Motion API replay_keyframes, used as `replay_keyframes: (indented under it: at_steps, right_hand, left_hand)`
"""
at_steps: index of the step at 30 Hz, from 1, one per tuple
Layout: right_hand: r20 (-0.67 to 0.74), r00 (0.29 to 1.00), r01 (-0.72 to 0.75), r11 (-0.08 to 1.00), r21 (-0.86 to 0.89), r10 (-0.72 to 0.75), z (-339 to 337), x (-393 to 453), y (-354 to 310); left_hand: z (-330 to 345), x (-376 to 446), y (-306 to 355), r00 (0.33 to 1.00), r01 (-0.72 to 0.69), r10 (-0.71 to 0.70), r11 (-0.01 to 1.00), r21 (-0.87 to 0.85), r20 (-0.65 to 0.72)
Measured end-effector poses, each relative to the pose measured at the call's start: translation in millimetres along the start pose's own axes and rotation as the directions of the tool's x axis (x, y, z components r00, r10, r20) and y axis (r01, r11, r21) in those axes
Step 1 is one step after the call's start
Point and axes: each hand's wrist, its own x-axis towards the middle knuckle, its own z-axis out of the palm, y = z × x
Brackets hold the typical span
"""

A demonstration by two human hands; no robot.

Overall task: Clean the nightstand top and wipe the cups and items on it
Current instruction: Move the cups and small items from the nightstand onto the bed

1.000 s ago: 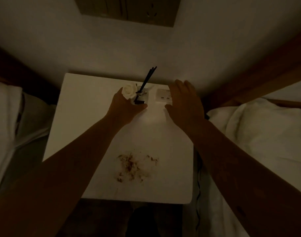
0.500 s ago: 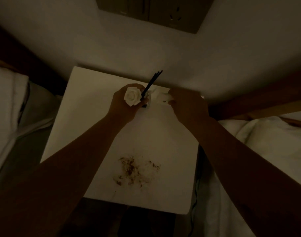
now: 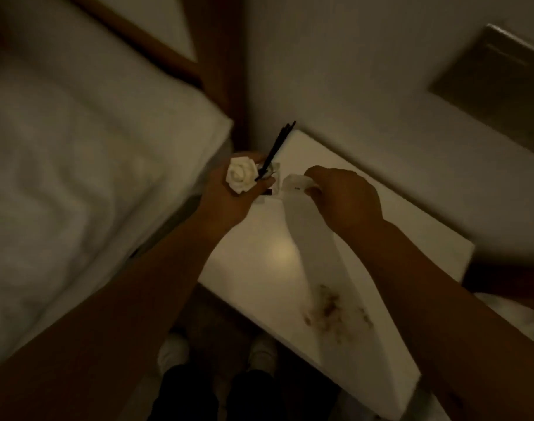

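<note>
Our left hand (image 3: 229,199) has its fingers (image 3: 267,187) curled round a small diffuser jar (image 3: 271,177), whose white rose (image 3: 240,177) sits over our palm and whose black reeds (image 3: 277,147) slant up and away toward the wall. Our right hand (image 3: 343,199) pinches a small white item (image 3: 296,185) between thumb and fingertips; the blur hides what it is. The two things lie close side by side at the far end of the white surface (image 3: 259,268), jar left, white item right. Toward us, near the surface's front right, lies a brown crumb stain (image 3: 332,308), nearer our right arm. We judge wiping it needs a hand freed first.
</note>
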Motion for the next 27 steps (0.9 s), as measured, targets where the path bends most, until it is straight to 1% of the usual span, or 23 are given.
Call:
replay_keyframes:
  at_steps: [1, 5, 6, 8, 9, 11, 13, 14, 16, 18, 21, 23, 24, 26, 27]
  right_hand:
    - [0.016, 0.997, 0.073, 0.997, -0.003, -0.073, 3, 14, -30]
    - [0.04, 0.972, 0.232, 0.973, 0.016, -0.232, 11, 55, -126]
    - [0.065, 0.957, 0.284, 0.959, 0.012, -0.284, 14, 64, -153]
    - [0.123, 0.911, 0.395, 0.919, 0.01, -0.393, 23, 81, -209]
    - [0.141, 0.889, 0.438, 0.899, 0.019, -0.437, 28, 87, -235]
    - [0.134, 0.838, 0.531, 0.847, 0.022, -0.528, 40, 94, -281]
    - [0.119, 0.798, 0.592, 0.805, 0.033, -0.591, 46, 97, -314]
    - [0.137, 0.75, 0.65, 0.76, 0.031, -0.647, 60, 99, -352]
    - [0.135, 0.736, 0.668, 0.744, 0.009, -0.663, 63, 101, -373]
    - [0.173, 0.681, 0.723, 0.691, -0.004, -0.711, 86, 104, -416]
    - [0.192, 0.634, 0.765, 0.644, -0.012, -0.749, 112, 104, -464]
    - [0.199, 0.609, 0.786, 0.618, -0.021, -0.768, 126, 105, -486]
    - [0.207, 0.601, 0.792, 0.611, -0.023, -0.772, 134, 106, -497]
    - [0.223, 0.61, 0.784, 0.619, -0.033, -0.761, 147, 110, -516]
    - [0.234, 0.615, 0.781, 0.623, -0.044, -0.753, 152, 112, -521]
  left_hand:
    - [-32, -7, -3, 0.998, 0.001, -0.003, 1.0, -0.028, -0.061]
    - [-130, -34, -17, 0.97, -0.021, 0.001, 0.997, -0.08, -0.242]
    - [-156, -42, -24, 0.957, -0.025, -0.002, 0.996, -0.088, -0.29]
    - [-207, -61, -41, 0.92, -0.006, -0.054, 0.989, -0.15, -0.388]
    - [-231, -72, -49, 0.899, -0.002, -0.078, 0.983, -0.182, -0.431]
    - [-271, -91, -68, 0.85, 0.003, -0.128, 0.971, -0.238, -0.512]
    - [-296, -102, -83, 0.801, 0.021, -0.187, 0.958, -0.286, -0.569]
    - [-324, -119, -99, 0.742, 0.021, -0.232, 0.946, -0.324, -0.629]
    - [-335, -124, -109, 0.707, 0.032, -0.285, 0.927, -0.374, -0.647]
    - [-364, -142, -133, 0.633, 0.035, -0.315, 0.924, -0.38, -0.707]
    - [-397, -158, -164, 0.563, 0.031, -0.35, 0.914, -0.404, -0.749]
    - [-412, -165, -176, 0.554, 0.045, -0.327, 0.93, -0.364, -0.765]
    - [-420, -168, -180, 0.562, 0.066, -0.3, 0.945, -0.32, -0.771]
    - [-432, -169, -188, 0.602, 0.117, -0.255, 0.966, -0.232, -0.756]
    - [-435, -169, -194, 0.597, 0.14, -0.27, 0.962, -0.233, -0.755]
